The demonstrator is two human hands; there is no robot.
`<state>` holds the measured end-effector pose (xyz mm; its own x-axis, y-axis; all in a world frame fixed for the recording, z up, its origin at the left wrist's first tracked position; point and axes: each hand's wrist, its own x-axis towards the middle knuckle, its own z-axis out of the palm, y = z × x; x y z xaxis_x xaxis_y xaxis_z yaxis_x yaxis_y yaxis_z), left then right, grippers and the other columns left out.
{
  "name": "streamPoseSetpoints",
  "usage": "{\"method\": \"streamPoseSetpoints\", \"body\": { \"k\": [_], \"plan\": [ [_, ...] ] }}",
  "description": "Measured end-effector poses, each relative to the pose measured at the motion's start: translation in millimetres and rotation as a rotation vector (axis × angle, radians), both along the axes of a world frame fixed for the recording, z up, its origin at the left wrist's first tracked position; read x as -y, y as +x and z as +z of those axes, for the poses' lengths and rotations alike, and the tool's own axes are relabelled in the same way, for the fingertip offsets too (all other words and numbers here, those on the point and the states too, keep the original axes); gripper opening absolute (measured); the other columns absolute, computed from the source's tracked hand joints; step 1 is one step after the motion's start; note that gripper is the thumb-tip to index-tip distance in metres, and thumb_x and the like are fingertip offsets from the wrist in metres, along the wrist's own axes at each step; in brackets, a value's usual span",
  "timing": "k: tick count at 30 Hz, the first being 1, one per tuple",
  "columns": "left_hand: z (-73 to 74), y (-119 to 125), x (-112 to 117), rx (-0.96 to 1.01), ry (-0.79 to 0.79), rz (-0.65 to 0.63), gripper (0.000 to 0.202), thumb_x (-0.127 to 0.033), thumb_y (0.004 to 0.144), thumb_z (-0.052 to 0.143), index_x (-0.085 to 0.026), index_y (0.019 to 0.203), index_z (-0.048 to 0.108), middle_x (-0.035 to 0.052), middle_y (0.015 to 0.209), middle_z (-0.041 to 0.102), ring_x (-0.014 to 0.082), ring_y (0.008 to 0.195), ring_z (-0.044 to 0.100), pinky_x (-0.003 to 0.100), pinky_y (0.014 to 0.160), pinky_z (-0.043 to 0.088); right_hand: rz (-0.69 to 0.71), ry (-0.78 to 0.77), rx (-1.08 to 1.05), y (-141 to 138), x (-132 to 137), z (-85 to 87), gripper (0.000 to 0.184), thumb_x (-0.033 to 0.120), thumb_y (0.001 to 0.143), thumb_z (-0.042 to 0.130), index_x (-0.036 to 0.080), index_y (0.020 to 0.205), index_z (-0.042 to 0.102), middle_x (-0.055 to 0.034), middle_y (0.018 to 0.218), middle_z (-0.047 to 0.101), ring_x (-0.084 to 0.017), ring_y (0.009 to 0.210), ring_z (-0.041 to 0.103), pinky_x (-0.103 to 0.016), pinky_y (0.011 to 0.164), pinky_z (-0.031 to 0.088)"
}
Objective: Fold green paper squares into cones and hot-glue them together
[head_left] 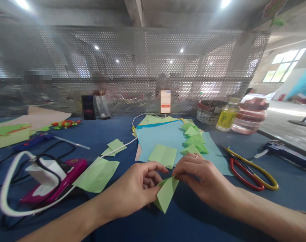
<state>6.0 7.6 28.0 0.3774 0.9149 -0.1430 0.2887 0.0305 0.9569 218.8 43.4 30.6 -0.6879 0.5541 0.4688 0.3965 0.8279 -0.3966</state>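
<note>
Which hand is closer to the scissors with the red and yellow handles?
The right hand. It is to the left of the scissors, pinching the upper end of the folded green paper; the left hand is farther away, at that paper's left side.

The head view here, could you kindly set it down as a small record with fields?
Left grip: holds the folded green paper
Right grip: pinches the same paper's upper corner
Ahead of hands: flat green sheet on light-blue paper
Right of that sheet: folded green pieces, clustered
Right side: scissors, red and yellow handles
Back: lit phone, upright
Surface: dark blue table
</note>
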Motion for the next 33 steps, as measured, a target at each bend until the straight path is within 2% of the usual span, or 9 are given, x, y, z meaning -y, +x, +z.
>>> {"method": "streamPoseSetpoints", "body": {
  "k": [5,9,12,15,19,25,30,32,33],
  "plan": [
    [-7.2,1.5,-0.5,0.048,0.025,-0.029,0.042,-0.024,0.076,0.072,-0.018,0.114,0.053,-0.0059,0.073,0.057,0.0078,0.059,0.049,0.02,0.056,0.038,0.132,0.088,0.034,-0.3,5.8,3.1,0.022,0.009,0.094,0.048,0.02,0.096,0.067,-0.0042,0.089,0.068,-0.016,0.084,0.058,-0.032,0.08,0.042],
    [-13.7,0.3,-0.9,0.099,0.091,-0.036,0.04,-0.014,0.078,0.063,-0.019,0.115,0.049,-0.0063,0.073,0.059,0.0096,0.063,0.055,0.02,0.057,0.039,0.113,0.224,0.101,-0.8,16.0,6.1,0.042,0.006,0.089,0.048,0.024,0.125,0.057,-0.0073,0.117,0.062,-0.019,0.103,0.056,-0.036,0.091,0.042],
    [-16.8,-0.5,-3.4,0.123,0.089,-0.034,0.05,-0.008,0.072,0.064,-0.019,0.117,0.045,-0.0048,0.077,0.063,0.0111,0.066,0.058,0.02,0.057,0.039,0.184,0.287,0.185,-2.2,22.9,10.1,0.05,0.006,0.088,0.049,0.026,0.134,0.049,-0.0057,0.127,0.06,-0.02,0.116,0.051,-0.036,0.098,0.038],
    [-16.9,-0.9,-5.0,0.166,0.04,-0.019,0.055,-0.007,0.069,0.067,-0.018,0.117,0.042,-0.0035,0.081,0.065,0.0128,0.071,0.062,0.02,0.059,0.042,0.273,0.281,0.229,-3.4,24.1,12.3,0.04,0.005,0.09,0.046,0.022,0.125,0.055,-0.0041,0.117,0.066,-0.019,0.113,0.052,-0.036,0.098,0.036],
    [-12.8,-2.2,-2.8,0.179,0.032,-0.019,0.052,-0.008,0.075,0.062,-0.019,0.12,0.041,-0.0052,0.08,0.063,0.0115,0.071,0.061,0.02,0.061,0.043,0.25,0.274,0.232,-2.3,18.8,8.2,0.025,0.004,0.09,0.043,0.019,0.097,0.061,-0.0031,0.097,0.069,-0.019,0.1,0.054,-0.038,0.094,0.035],
    [-12.0,-4.6,-2.7,0.1,0.053,0.013,0.055,-0.009,0.074,0.06,-0.022,0.124,0.04,-0.0049,0.08,0.063,0.0123,0.069,0.06,0.022,0.059,0.042,0.162,0.289,0.237,-0.3,11.8,2.0,0.026,0.006,0.089,0.042,0.021,0.093,0.063,-0.0058,0.095,0.066,-0.021,0.096,0.053,-0.039,0.088,0.037],
    [-13.0,-6.5,-2.6,-0.187,0.332,0.051,0.052,-0.011,0.078,0.056,-0.023,0.126,0.041,-0.0074,0.071,0.056,0.0111,0.059,0.053,0.021,0.053,0.038,0.171,0.297,0.306,-1.3,9.3,2.7,0.024,0.006,0.088,0.042,0.019,0.088,0.063,-0.0058,0.087,0.065,-0.021,0.093,0.053,-0.039,0.087,0.036],
    [-11.2,-6.4,-0.3,-0.297,0.448,0.068,0.05,-0.01,0.077,0.056,-0.024,0.123,0.044,-0.0054,0.078,0.058,0.0121,0.063,0.054,0.023,0.056,0.042,0.184,0.291,0.328,-1.5,9.2,3.5,0.024,0.006,0.088,0.043,0.019,0.087,0.062,-0.0057,0.086,0.065,-0.021,0.092,0.053,-0.039,0.086,0.036],
    [-10.0,-6.3,1.1,-0.337,0.506,0.068,0.049,-0.01,0.077,0.057,-0.024,0.122,0.045,-0.0027,0.089,0.06,0.0138,0.072,0.057,0.025,0.063,0.046,0.193,0.285,0.331,-1.6,9.4,4.0,0.023,0.006,0.088,0.043,0.019,0.087,0.062,-0.0056,0.085,0.065,-0.021,0.092,0.053,-0.039,0.086,0.036]
  ]
}}
